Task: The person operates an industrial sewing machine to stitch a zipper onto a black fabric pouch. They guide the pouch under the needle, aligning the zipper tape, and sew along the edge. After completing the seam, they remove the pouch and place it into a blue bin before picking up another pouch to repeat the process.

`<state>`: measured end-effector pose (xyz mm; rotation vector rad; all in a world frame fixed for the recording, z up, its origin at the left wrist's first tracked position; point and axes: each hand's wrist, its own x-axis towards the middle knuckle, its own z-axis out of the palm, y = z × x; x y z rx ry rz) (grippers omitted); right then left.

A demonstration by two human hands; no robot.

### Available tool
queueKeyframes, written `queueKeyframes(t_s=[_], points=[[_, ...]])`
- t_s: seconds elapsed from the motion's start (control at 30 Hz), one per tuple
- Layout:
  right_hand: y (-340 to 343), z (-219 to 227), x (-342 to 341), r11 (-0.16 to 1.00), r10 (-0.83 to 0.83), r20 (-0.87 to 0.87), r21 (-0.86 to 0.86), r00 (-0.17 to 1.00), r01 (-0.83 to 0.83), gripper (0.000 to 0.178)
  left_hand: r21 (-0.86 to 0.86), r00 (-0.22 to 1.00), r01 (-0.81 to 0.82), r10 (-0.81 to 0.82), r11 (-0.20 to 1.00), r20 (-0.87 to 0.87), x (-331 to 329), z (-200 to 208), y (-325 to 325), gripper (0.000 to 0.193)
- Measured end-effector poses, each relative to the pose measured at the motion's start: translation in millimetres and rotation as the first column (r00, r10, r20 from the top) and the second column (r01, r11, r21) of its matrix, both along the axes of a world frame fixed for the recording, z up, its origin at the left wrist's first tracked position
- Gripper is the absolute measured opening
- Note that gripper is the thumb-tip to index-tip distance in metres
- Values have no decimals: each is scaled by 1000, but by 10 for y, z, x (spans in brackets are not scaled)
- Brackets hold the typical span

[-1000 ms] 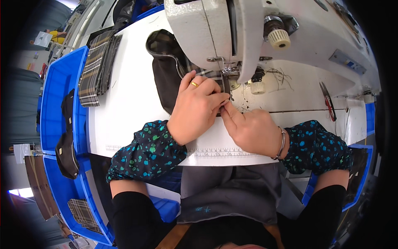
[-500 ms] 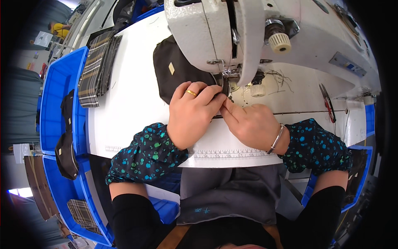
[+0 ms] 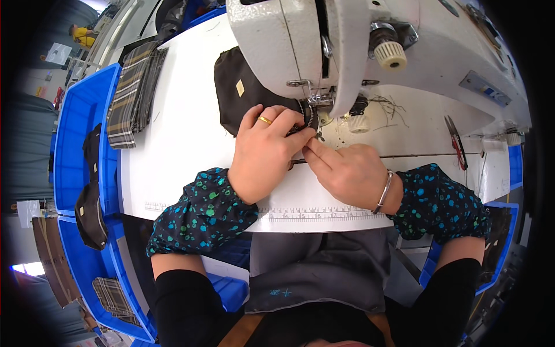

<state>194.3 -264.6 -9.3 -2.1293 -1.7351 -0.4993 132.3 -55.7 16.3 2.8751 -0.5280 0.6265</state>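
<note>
A dark brown fabric piece (image 3: 240,104) with a small pale label lies under the head of a white sewing machine (image 3: 300,46). Along its right edge runs a zipper (image 3: 310,118), close to the presser foot (image 3: 321,99). My left hand (image 3: 266,144), a gold ring on one finger, presses on the fabric with thumb and fingers closed at the zipper. My right hand (image 3: 347,170) meets it there, index finger and thumb pinched on the zipper's near end. The fingertips partly hide what they grip.
Folded plaid cloth (image 3: 132,95) is stacked on the table's left. Blue bins (image 3: 87,110) beside it hold dark pieces. Red-handled scissors (image 3: 457,143) and loose threads (image 3: 388,110) lie to the right. A ruler strip (image 3: 312,216) runs along the near table edge.
My left hand has shifted slightly left, and more of the zipper now shows beside the presser foot. My right fingertips have moved a little left. The fabric has turned slightly.
</note>
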Motion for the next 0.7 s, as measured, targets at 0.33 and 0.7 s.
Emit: queueKeyframes(t_s=[0.33, 0.7], points=[[16, -27, 34, 1000, -10, -19, 2, 1000, 10, 25, -15, 994, -20, 18, 1000, -112, 24, 70, 19, 34], [54, -16, 187, 997, -69, -47, 37, 996, 71, 16, 48, 976, -127, 134, 991, -174, 119, 69, -131, 32]])
